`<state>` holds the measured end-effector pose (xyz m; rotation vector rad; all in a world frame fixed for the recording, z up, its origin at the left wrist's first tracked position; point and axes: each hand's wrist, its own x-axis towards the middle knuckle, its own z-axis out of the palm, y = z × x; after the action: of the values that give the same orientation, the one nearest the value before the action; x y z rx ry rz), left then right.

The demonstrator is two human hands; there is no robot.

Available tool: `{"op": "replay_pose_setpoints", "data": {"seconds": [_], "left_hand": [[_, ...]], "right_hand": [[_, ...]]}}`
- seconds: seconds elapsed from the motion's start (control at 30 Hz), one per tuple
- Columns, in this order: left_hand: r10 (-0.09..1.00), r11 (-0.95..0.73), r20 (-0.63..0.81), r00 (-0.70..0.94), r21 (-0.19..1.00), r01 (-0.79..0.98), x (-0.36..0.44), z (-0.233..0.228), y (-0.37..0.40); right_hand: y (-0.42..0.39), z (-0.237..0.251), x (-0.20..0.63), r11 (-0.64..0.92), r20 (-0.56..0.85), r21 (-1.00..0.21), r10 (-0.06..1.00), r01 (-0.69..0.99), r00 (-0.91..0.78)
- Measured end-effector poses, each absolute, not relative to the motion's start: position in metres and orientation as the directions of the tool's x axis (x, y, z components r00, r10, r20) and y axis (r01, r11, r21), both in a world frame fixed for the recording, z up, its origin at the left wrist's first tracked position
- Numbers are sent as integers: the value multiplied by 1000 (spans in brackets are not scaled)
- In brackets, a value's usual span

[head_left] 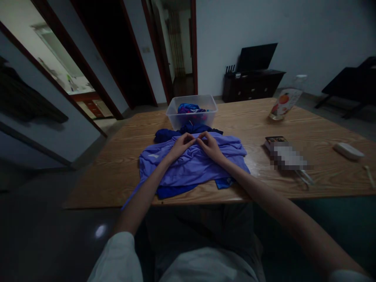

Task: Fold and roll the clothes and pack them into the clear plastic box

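A light purple-blue shirt (188,166) lies spread on the wooden table (123,156), on top of a darker blue garment (164,135) that shows at its far and near edges. My left hand (181,145) and my right hand (209,145) rest side by side at the shirt's far edge, fingers curled and pinching the fabric near the collar. Just beyond my hands stands a clear plastic bin (192,111) holding more blue and purple clothes.
A clear bottle with a fruit label (285,100) stands at the far right of the table. A small box (276,141), a white oblong object (348,150) and a thin stick (369,176) lie to the right. Dark cabinet (252,84) and doorways behind.
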<state>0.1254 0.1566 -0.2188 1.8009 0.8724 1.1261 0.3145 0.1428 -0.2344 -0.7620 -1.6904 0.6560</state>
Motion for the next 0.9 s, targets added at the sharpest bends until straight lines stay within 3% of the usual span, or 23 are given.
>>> {"op": "replay_pose_setpoints", "data": {"seconds": [0.27, 0.57, 0.9], "left_hand": [[854, -432, 363, 372, 894, 118, 124, -225, 161], [858, -433, 356, 369, 889, 150, 122, -229, 167], [869, -407, 336, 364, 902, 140, 124, -223, 162]], "right_hand": [[142, -234, 314, 632, 609, -751, 775, 192, -171], [138, -233, 312, 729, 705, -620, 680, 291, -202], [138, -233, 312, 722, 702, -631, 687, 284, -186]]}}
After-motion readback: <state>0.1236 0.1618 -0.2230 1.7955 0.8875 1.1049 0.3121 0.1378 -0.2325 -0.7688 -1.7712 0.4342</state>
